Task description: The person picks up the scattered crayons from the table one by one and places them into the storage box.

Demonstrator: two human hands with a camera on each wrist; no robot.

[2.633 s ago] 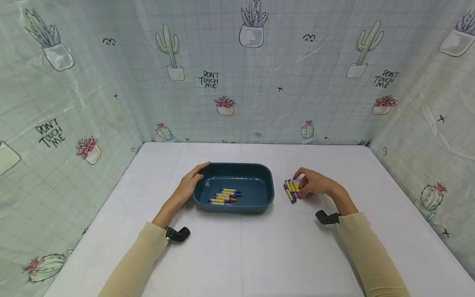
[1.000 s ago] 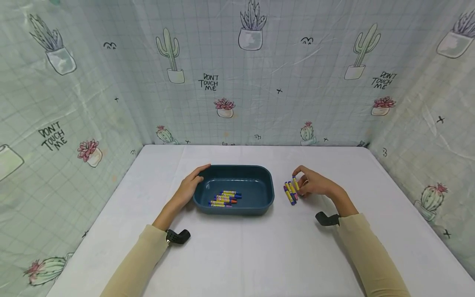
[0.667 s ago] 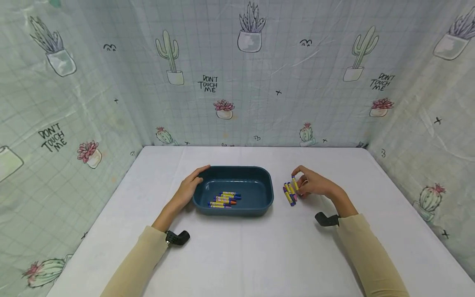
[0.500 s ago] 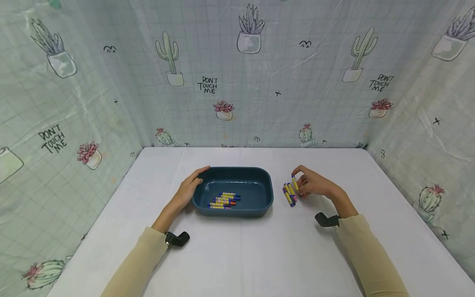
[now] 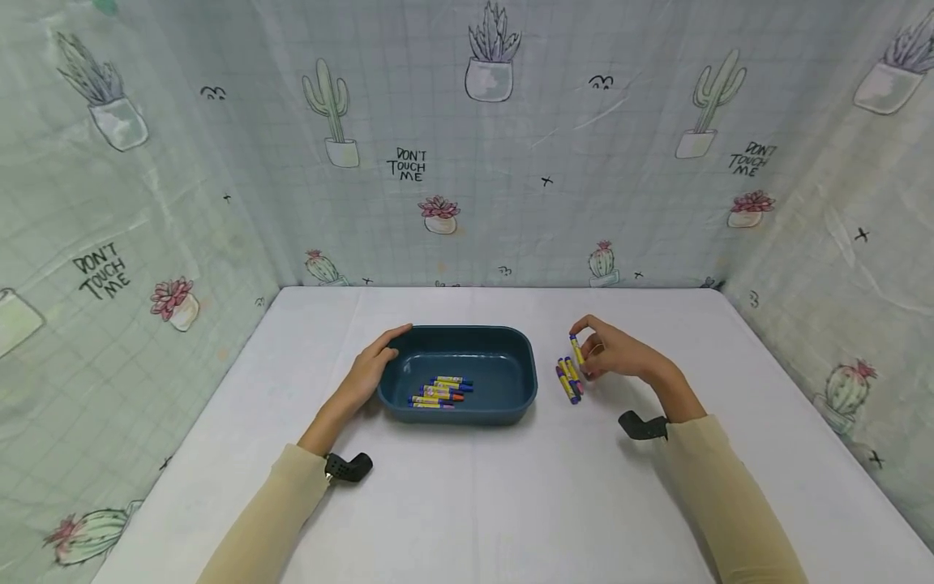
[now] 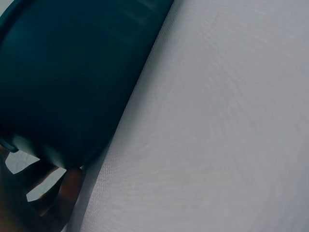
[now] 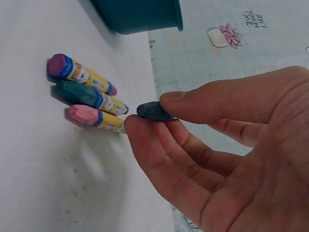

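Observation:
In the head view, a dark teal plastic basin (image 5: pixel 467 418) stands on the table, with several yellow-wrapped crayons (image 5: pixel 443 389) lying side by side in it. My left hand (image 5: pixel 368 369) holds the basin's left end, thumb over the rim; in the left wrist view its fingers (image 6: pixel 70 186) lie against the outer wall. Right of the basin, my right hand (image 5: pixel 616 353) pinches one crayon (image 7: pixel 153 111) with a dark tip between thumb and fingers, raised above the table. Beside it lie three more: a purple crayon (image 7: pixel 60 66), a dark green crayon (image 7: pixel 77 93) and a pink crayon (image 7: pixel 86 115).
White cloth covers the table (image 5: pixel 474 503). A curtain (image 5: pixel 547 235) printed with cacti closes off the back and both sides. Each wrist carries a black camera mount, the left mount (image 5: pixel 350 467) and the right mount (image 5: pixel 642 425).
My right hand has drawn one crayon away from the group and lifted it slightly up and away from the others. The left hand and the basin stay where they were.

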